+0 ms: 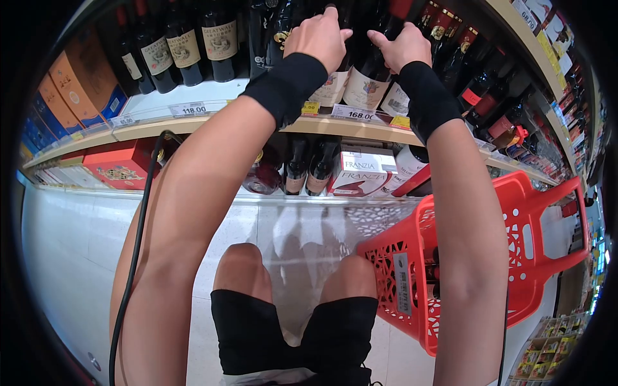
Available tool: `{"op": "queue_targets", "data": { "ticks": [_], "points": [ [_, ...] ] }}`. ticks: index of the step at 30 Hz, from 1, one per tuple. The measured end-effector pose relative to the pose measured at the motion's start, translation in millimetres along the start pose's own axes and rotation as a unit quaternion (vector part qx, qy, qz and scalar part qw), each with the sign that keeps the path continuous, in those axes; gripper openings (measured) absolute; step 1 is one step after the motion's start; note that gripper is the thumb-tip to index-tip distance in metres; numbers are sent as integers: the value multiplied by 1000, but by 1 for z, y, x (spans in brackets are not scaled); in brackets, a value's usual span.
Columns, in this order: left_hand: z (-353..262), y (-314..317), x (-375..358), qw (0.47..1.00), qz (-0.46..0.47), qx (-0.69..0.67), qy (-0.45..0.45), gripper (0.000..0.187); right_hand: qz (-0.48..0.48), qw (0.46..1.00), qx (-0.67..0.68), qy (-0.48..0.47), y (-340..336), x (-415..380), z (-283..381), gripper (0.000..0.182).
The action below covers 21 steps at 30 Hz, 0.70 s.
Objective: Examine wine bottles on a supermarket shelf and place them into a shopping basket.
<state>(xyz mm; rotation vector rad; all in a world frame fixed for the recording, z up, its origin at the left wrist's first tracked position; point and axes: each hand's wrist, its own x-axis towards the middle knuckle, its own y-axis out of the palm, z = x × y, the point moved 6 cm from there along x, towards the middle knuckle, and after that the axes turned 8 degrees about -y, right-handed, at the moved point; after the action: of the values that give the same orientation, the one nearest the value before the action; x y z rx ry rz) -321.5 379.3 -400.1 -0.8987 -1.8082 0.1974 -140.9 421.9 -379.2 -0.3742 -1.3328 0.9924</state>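
Both of my hands reach in among wine bottles on the upper shelf. My left hand (318, 38) is in front of dark bottles, thumb and index finger apart; its other fingers are hidden. To its right, my right hand (407, 48) also has thumb and index finger spread, beside a bottle's neck. Between and below the hands stands a wine bottle (367, 89) with a cream crest label. A similar bottle (335, 87) is under my left hand, and another pale-labelled bottle (396, 100) under my right. Black bands cover both wrists.
A 168.00 price tag (353, 114) lines the shelf edge. Great Wall bottles (221, 45) and orange boxes (80, 80) stand at left. A Franzia box (362, 168) and bottles fill the lower shelf. A red basket (418, 244) with bottles inside stands right of my knees. A black cable (136, 257) hangs by my left arm.
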Motion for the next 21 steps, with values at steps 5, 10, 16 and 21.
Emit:
{"op": "queue_targets", "data": {
  "ticks": [5,10,16,21],
  "points": [
    [-2,-47,-28,978,-104,-177,43,35,34,997,42,63,-3,-6,1,66],
    [73,-82,-27,966,-234,-105,14,50,24,996,60,62,-3,-9,2,68],
    [133,-43,-25,953,60,-274,-116,90,10,997,64,43,0,-6,-2,78],
    [145,-17,-34,924,167,-319,-131,61,23,997,60,42,3,-4,-5,84]
  ]
}}
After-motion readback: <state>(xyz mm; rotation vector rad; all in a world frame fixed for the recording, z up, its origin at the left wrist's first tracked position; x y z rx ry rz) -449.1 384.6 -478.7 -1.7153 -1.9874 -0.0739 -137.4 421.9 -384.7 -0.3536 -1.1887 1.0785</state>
